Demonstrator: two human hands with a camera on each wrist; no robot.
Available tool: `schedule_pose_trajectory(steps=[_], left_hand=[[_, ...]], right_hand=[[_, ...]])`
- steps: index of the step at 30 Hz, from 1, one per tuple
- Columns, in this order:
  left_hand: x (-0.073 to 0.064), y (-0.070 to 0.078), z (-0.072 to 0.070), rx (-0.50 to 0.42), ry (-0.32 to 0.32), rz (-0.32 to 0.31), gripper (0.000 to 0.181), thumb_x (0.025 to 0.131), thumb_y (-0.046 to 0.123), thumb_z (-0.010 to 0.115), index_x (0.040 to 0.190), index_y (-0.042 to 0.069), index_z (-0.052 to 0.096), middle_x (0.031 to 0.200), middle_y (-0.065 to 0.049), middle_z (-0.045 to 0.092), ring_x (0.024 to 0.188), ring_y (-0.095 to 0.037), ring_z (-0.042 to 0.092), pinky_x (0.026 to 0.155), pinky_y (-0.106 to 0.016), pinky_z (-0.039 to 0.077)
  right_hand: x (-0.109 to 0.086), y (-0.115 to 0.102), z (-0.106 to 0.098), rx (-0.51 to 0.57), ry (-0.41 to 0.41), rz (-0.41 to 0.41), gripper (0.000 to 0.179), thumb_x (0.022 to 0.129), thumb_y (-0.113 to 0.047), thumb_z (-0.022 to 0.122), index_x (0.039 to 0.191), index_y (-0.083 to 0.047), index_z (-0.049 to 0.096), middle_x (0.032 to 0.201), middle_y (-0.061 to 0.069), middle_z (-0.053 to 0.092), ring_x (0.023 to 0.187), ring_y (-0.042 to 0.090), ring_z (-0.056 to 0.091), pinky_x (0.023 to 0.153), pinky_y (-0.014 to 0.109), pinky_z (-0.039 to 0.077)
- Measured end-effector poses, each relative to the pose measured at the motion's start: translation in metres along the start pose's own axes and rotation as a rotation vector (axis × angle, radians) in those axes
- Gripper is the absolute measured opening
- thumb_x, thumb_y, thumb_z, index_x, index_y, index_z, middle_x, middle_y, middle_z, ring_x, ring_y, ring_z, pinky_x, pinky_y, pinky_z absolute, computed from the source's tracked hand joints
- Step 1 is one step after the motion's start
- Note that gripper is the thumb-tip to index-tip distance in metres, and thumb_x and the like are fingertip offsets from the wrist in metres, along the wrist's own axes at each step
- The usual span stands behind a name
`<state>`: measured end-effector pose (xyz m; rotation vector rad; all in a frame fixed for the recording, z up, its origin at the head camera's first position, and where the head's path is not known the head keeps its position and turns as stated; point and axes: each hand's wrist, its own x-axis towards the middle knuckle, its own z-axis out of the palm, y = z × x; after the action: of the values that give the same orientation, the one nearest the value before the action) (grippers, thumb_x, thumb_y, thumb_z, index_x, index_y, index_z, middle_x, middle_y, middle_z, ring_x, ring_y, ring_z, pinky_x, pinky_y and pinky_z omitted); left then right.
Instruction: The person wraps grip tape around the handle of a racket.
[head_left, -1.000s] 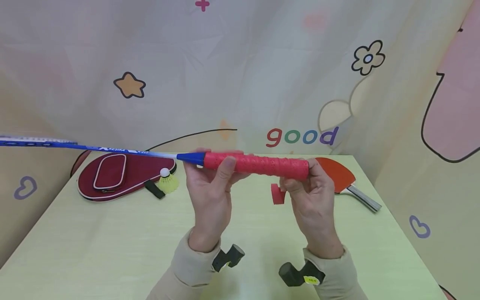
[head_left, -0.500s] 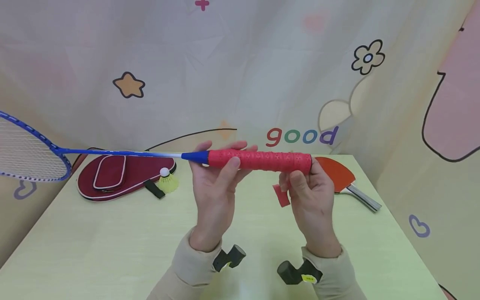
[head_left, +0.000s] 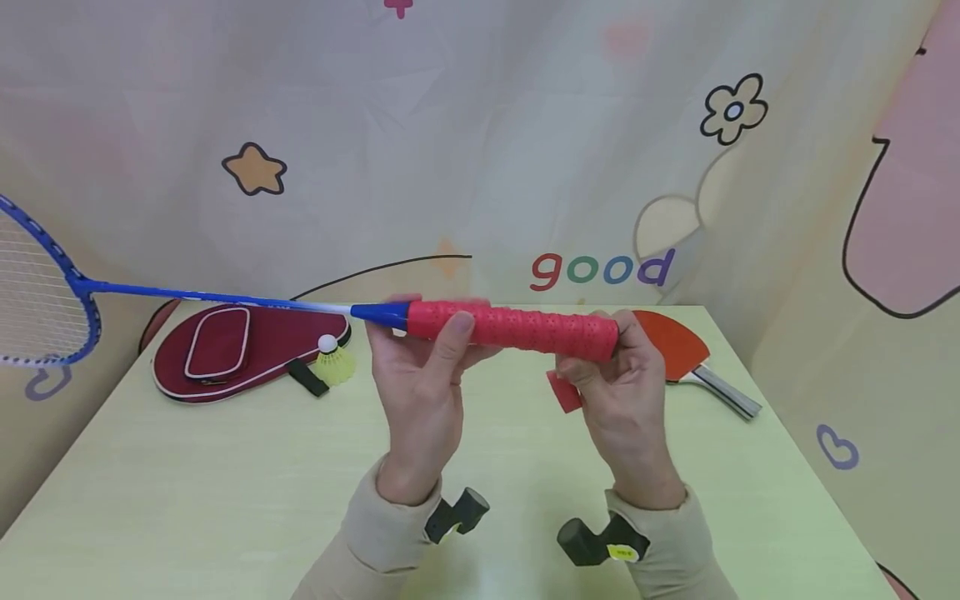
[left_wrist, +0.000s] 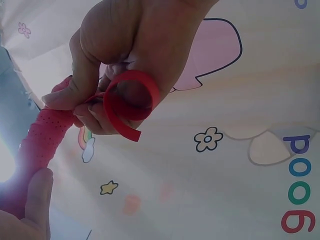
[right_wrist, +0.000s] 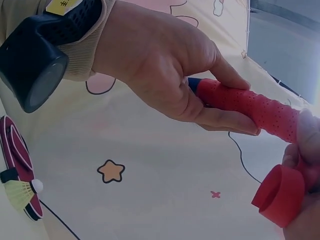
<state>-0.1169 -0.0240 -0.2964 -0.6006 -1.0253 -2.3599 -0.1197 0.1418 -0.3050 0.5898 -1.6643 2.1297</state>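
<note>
A blue and white badminton racket [head_left: 187, 295] lies level across the head view, its strung head cut off at the left edge. Perforated red grip tape [head_left: 517, 329] covers its handle in overlapping turns. My left hand [head_left: 420, 392] holds the handle near the blue cone, thumb along the front. At the butt end, my right hand [head_left: 626, 408] pinches the tape's loose tail, a red strip [head_left: 564, 392] that hangs below the thumb. In the left wrist view the strip [left_wrist: 132, 102] curls into a loop beside the right hand. Some right fingertips are hidden behind the handle.
On the pale table [head_left: 247, 500] lie a dark red racket case [head_left: 262, 350], a yellow shuttlecock [head_left: 333, 362] and a small black strip [head_left: 307, 378] at the back left. A red table tennis paddle [head_left: 675, 346] lies at the right. A patterned curtain [head_left: 480, 150] hangs behind.
The racket has turned about its shaft, from edge-on a second ago to its strings showing. Over the last half second it shifts slightly left, and its butt end dips. The loose strip swings a little.
</note>
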Motion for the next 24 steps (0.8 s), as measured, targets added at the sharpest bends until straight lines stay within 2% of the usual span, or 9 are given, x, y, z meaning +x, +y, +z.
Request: schedule_pose_trajectory(steps=[5,11,16,21,24], left_hand=[[-0.0003,0.0007,0.0005,-0.004,0.002,0.001,0.051,0.089,0.014,0.072,0.121,0.009,0.033,0.112,-0.015,0.052,0.104,-0.031,0.062,0.079,-0.045,0.056],[-0.0005,0.0003,-0.0005,-0.010,0.014,0.004,0.050,0.088,0.017,0.073,0.119,0.009,0.034,0.108,-0.013,0.052,0.101,-0.030,0.062,0.076,-0.044,0.057],[0.0001,0.0001,-0.0017,0.017,0.029,-0.015,0.052,0.088,0.022,0.073,0.120,0.011,0.034,0.109,-0.012,0.053,0.100,-0.029,0.062,0.077,-0.043,0.057],[0.0009,-0.0002,0.0007,-0.057,-0.069,-0.022,0.050,0.093,0.011,0.066,0.126,0.013,0.030,0.119,-0.018,0.060,0.110,-0.037,0.062,0.094,-0.049,0.050],[0.0015,0.0002,0.0016,-0.093,-0.122,-0.012,0.050,0.093,0.002,0.062,0.128,0.013,0.028,0.121,-0.020,0.060,0.112,-0.041,0.060,0.096,-0.051,0.047]], right_hand=[[0.0006,0.0007,-0.0008,0.006,-0.008,-0.010,0.029,0.085,0.010,0.067,0.106,-0.009,0.059,0.102,0.008,0.062,0.098,0.026,0.059,0.079,0.033,0.057],[0.0000,-0.0015,-0.0008,0.025,-0.019,0.063,0.035,0.089,-0.004,0.069,0.122,-0.008,0.058,0.111,0.011,0.059,0.090,0.021,0.060,0.075,0.029,0.057],[-0.0017,-0.0028,0.0005,0.074,-0.032,0.069,0.041,0.089,-0.008,0.070,0.127,-0.003,0.056,0.111,0.012,0.058,0.086,0.019,0.059,0.075,0.028,0.055],[-0.0024,-0.0035,0.0012,0.122,0.005,0.099,0.033,0.093,-0.012,0.065,0.124,-0.002,0.055,0.094,0.007,0.061,0.077,0.015,0.059,0.071,0.026,0.054],[-0.0014,-0.0023,0.0005,0.154,0.009,0.108,0.030,0.094,-0.013,0.064,0.121,-0.004,0.056,0.089,0.005,0.061,0.076,0.015,0.058,0.071,0.026,0.054]])
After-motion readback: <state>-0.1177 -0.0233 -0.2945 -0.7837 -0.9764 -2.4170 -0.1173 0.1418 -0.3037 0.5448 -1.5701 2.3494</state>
